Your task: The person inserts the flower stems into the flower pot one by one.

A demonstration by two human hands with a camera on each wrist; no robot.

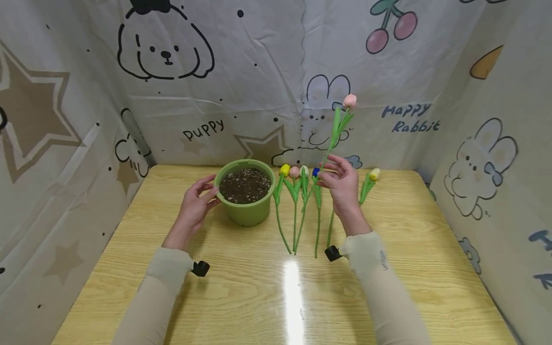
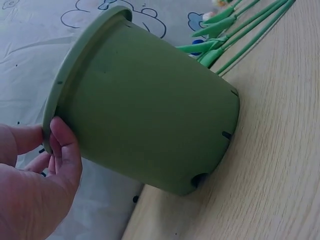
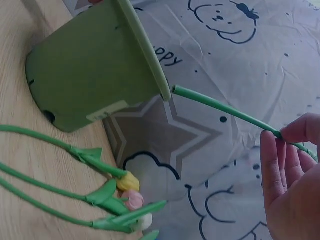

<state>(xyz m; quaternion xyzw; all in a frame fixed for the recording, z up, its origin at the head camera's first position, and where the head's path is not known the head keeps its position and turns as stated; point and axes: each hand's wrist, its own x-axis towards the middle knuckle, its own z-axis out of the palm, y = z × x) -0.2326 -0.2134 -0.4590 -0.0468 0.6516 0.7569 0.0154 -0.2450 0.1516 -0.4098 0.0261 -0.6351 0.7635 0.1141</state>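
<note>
A green plastic flowerpot (image 1: pixel 250 214) filled with dark, speckled soil (image 1: pixel 245 186) stands upright on the table. My left hand (image 1: pixel 196 203) pinches its rim on the left side, thumb and fingers either side of the lip in the left wrist view. Raised above the table, my right hand (image 1: pixel 342 184) pinches the green stem of an artificial pink tulip (image 1: pixel 350 101) between thumb and fingers. The bloom points up and away, leaves below it. In the right wrist view, the bare lower end of the stem (image 3: pixel 225 108) appears close to the pot's rim.
Right of the pot lie several artificial tulips, among them a yellow one (image 1: pixel 285 170), a pale pink one (image 1: pixel 294 172), a white one and a blue one (image 1: pixel 316 172). A pale yellow tulip (image 1: pixel 374 174) lies farther right. Printed cloth (image 1: pixel 258 91) walls the table's back and sides.
</note>
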